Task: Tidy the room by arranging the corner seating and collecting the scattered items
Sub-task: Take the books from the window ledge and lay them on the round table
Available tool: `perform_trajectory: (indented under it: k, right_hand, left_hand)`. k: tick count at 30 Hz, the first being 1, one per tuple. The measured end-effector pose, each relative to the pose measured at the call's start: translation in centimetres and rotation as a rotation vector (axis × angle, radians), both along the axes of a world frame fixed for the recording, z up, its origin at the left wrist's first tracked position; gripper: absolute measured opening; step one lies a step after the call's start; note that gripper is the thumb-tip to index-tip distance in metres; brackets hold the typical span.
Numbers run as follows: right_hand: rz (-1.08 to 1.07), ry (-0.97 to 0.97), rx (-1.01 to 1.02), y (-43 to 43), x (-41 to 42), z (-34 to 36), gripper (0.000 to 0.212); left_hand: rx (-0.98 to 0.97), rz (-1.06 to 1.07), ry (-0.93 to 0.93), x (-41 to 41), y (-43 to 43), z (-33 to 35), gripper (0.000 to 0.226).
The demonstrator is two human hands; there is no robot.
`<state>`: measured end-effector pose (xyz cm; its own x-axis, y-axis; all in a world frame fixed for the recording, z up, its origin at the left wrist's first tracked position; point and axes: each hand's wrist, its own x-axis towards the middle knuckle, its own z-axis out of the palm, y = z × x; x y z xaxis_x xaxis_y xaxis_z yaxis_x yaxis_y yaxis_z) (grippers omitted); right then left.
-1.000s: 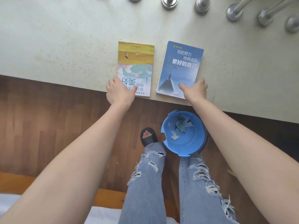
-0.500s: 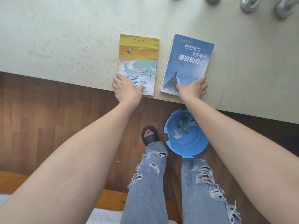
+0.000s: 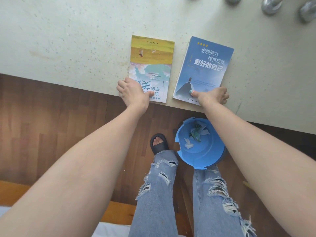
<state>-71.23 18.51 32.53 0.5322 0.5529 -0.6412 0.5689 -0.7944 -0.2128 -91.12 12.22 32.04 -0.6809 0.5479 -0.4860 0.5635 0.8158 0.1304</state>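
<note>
Two books lie side by side near the tabletop [image 3: 68,40] edge. The left hand [image 3: 133,94] pinches the yellow book [image 3: 151,65] at its near corner; the right hand [image 3: 211,96] pinches the blue book [image 3: 203,69] likewise, probably to gather them. A bucket [image 3: 200,144] stands below the right hand.

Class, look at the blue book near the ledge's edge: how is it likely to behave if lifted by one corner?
The blue book looks like a thin paperback, so it would probably bend and droop. It seems light for its size. Its cover looks smooth, so it may slide on the ledge or slip from the right hand pinching its near edge.
</note>
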Motion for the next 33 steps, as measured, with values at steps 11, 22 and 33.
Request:
perform_trajectory:
  k: [11, 22, 33]
  right_hand:
    - [-0.011, 0.063, 0.051, 0.1, 0.0, -0.1, 0.089]
    - [-0.055, 0.422, 0.309, -1.2, 2.4, 0.1, 0.044]
    - [-0.223, 0.827, 0.452, -3.1, 9.9, 4.1, 0.028]
  left_hand:
    - [0.156, -0.056, -0.074, -0.3, -0.2, -0.6, 0.082]
    - [0.349, 0.218, -0.447, -1.6, -1.9, -0.8, 0.028]
    - [0.496, 0.304, -0.728, 2.5, -4.1, 2.8, 0.014]
